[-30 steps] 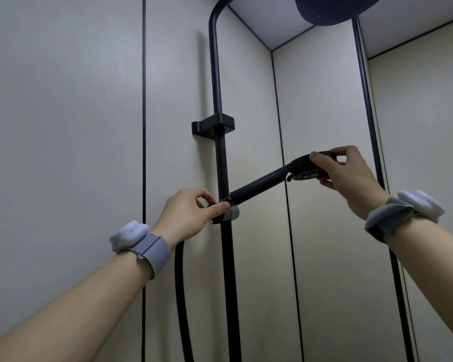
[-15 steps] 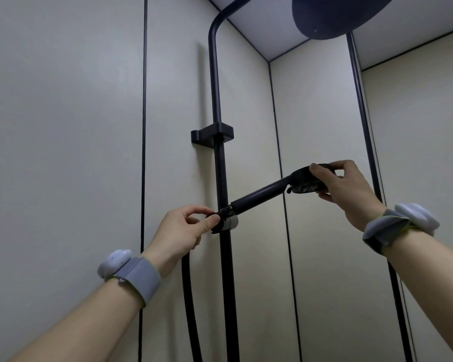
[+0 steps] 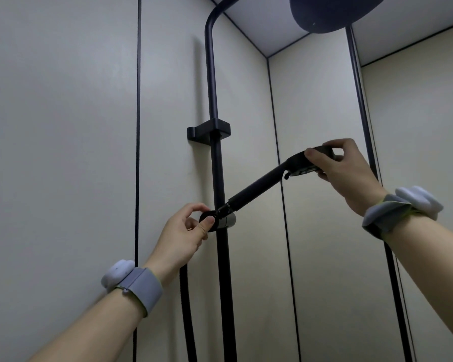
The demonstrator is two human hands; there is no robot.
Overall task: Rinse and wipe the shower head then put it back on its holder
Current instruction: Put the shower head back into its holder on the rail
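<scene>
The person stands in a shower cabin with pale wall panels and reaches up with both arms. The black shower head (image 3: 296,167) sits with its handle in the holder (image 3: 224,220), which is clamped on the black vertical pipe (image 3: 216,165). The handle goes up and to the right from the holder, so the spray face is tilted and looks down.

The right hand (image 3: 343,168) is closed on the round end of the shower head, with the thumb on the near edge and the fingers over the top. The left hand (image 3: 186,233) pinches a round black knob (image 3: 207,222) on the left side of the holder, between the thumb and the bent fingers.

Each wrist carries a grey band (image 3: 141,286) with a white piece on it. The black hose (image 3: 187,309) hangs down just left of the pipe, behind the left wrist. Above the holder, a square black bracket (image 3: 208,130) fixes the pipe to the wall. At the top right, 1 big round rain head (image 3: 335,11) hangs under the ceiling.
</scene>
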